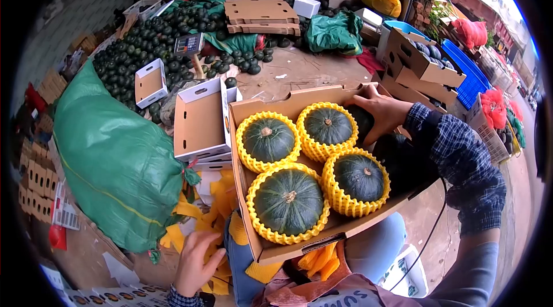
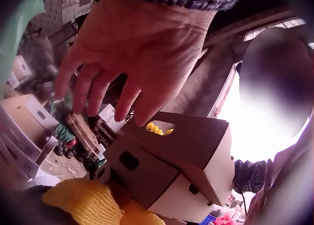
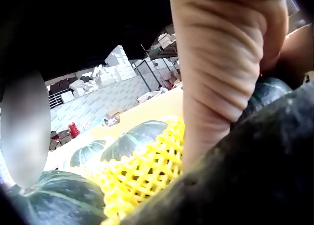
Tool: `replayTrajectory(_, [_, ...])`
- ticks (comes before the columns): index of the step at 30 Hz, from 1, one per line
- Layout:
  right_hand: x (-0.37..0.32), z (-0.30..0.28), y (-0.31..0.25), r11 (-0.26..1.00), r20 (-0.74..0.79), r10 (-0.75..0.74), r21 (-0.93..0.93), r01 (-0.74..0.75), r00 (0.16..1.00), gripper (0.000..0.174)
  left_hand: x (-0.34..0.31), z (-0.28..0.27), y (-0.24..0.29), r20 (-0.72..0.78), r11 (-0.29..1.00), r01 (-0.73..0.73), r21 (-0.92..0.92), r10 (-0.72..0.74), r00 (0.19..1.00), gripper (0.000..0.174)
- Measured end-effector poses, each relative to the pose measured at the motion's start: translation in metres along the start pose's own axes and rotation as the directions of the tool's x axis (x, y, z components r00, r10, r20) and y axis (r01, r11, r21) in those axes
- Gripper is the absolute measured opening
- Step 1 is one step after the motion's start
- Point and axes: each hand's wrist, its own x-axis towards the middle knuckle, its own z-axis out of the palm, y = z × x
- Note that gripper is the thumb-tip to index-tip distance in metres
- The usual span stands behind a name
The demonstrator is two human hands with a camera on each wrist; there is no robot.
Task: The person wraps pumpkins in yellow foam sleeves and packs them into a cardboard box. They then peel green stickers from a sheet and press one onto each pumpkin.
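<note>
A cardboard box [image 1: 340, 232] sits tilted over the person's lap. In its left part stand several dark green squashes [image 1: 290, 202], each in a yellow foam net [image 1: 251, 206]. My right hand [image 1: 380, 112] reaches into the box's right side, thumb and fingers spread round a bare dark green squash [image 1: 361, 122]; the wrist hides much of it in the right wrist view. Another bare squash [image 3: 245, 171] fills the near corner there. Low to the left of the box, my left hand [image 1: 199, 264] hangs with loose fingers and holds nothing, above scattered yellow foam nets [image 1: 219, 197].
A large green sack [image 1: 115, 157] stands at left, next to white-edged cartons [image 1: 201, 117]. Behind them lies a heap of squashes [image 1: 144, 42] with a scale [image 1: 189, 45] in front. Stacked boxes [image 1: 415, 65] and a blue crate [image 1: 469, 74] stand at right.
</note>
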Motion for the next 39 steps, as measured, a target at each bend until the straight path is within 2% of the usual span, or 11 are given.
replayTrajectory(4, [-0.008,-0.001,-0.018,0.994,-0.088,0.043,-0.095,-0.052,0.995,0.099,-0.02,0.065,-0.01,0.11,0.992,-0.108,-0.061,0.114,0.987,0.038])
replayTrajectory(6, [-0.02,-0.019,-0.041,0.84,-0.264,0.058,-0.509,-0.19,0.963,0.096,-0.014,0.055,0.009,0.093,0.979,-0.178,0.102,0.169,0.981,0.032])
replayTrajectory(9, [-0.047,-0.056,-0.076,0.868,-0.57,-0.143,-0.465,-0.174,0.809,0.094,0.005,-0.002,0.047,-0.194,0.965,-0.122,0.233,0.169,0.966,0.021])
replayTrajectory(12, [-0.055,-0.084,-0.116,0.896,-0.549,-0.417,-0.115,0.428,0.725,0.092,0.035,-0.059,0.089,-0.351,0.939,-0.29,0.183,0.338,0.873,0.017])
replayTrajectory(14, [-0.049,-0.075,-0.151,0.861,-0.484,-0.429,0.035,0.507,0.763,0.094,0.057,-0.072,0.118,-0.375,0.893,-0.409,0.189,0.451,0.81,0.017])
replayTrajectory(17, [-0.025,-0.031,-0.18,0.848,-0.391,-0.508,-0.07,0.525,0.768,0.097,0.086,-0.066,0.144,-0.288,0.825,-0.515,0.232,0.564,0.774,0.018])
replayTrajectory(21, [-0.036,-0.057,-0.141,0.795,-0.348,-0.461,0.247,0.554,0.816,0.106,0.093,-0.05,0.142,-0.141,0.811,-0.545,0.214,0.578,0.804,0.024])
replayTrajectory(24, [-0.067,-0.05,-0.119,0.947,-0.154,-0.257,0.156,0.28,0.954,0.1,0.087,-0.052,0.14,-0.083,0.767,-0.569,0.296,0.614,0.785,0.026])
replayTrajectory(30, [-0.057,-0.01,-0.12,0.951,-0.052,-0.258,0.163,0.263,0.965,0.103,0.124,-0.02,0.175,0.361,0.424,-0.837,0.345,0.764,0.535,0.014])
replayTrajectory(33, [-0.055,0.002,-0.119,0.952,-0.007,-0.233,0.204,0.23,0.972,0.089,0.128,-0.003,0.187,0.529,0.243,-0.821,0.517,0.663,0.529,0.027])
replayTrajectory(39, [-0.072,-0.002,-0.118,0.961,-0.016,-0.146,0.234,0.146,0.989,0.088,0.121,-0.003,0.188,0.459,0.346,-0.755,0.556,0.63,0.626,0.022])
